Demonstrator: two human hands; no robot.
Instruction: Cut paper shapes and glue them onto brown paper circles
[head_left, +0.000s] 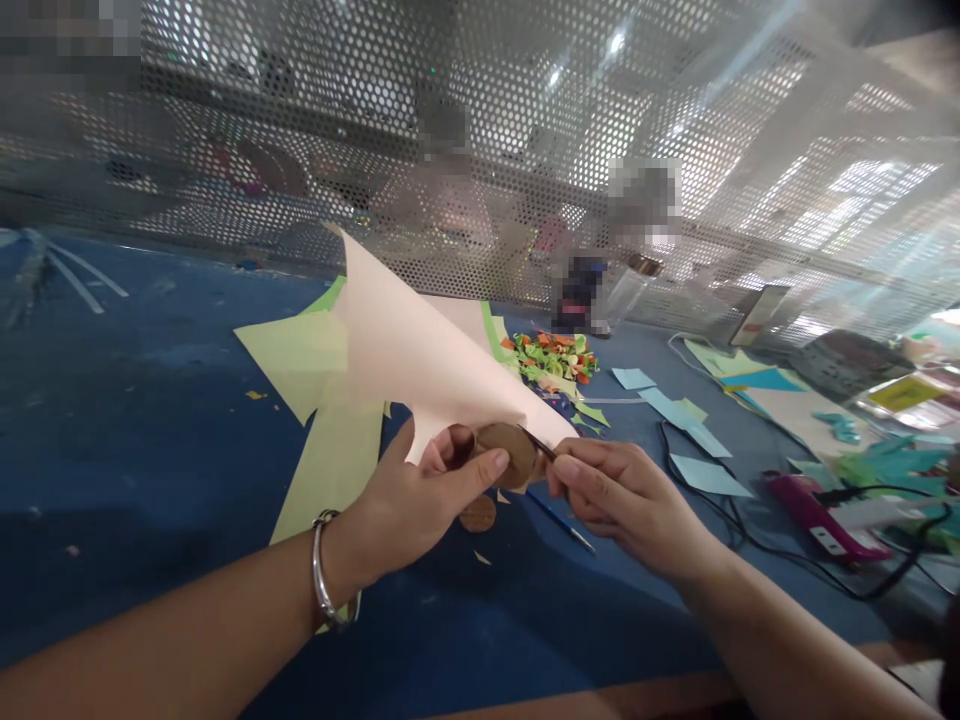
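Observation:
My left hand (427, 480) pinches a round brown disc (499, 450) together with a large sheet of pale pink paper (420, 345), thumb on top of the disc. The sheet curls up and away from me. Beside the disc, my right hand (622, 490) is closed on what look like dark scissors (541, 444), whose thin blade meets the paper near the disc's right edge; the handles are hidden in my fingers. A second brown disc (478, 514) lies on the table just below my left hand. A blue pen-like stick (562, 522) rests under my right hand.
Light green paper (330, 450) lies on the blue table (172, 420) at left. Behind my hands is a heap of colourful scraps (555, 357). Blue paper pieces (686, 422), black cables and a magenta power strip (825, 517) are at right. A perforated metal screen (360, 110) borders the back.

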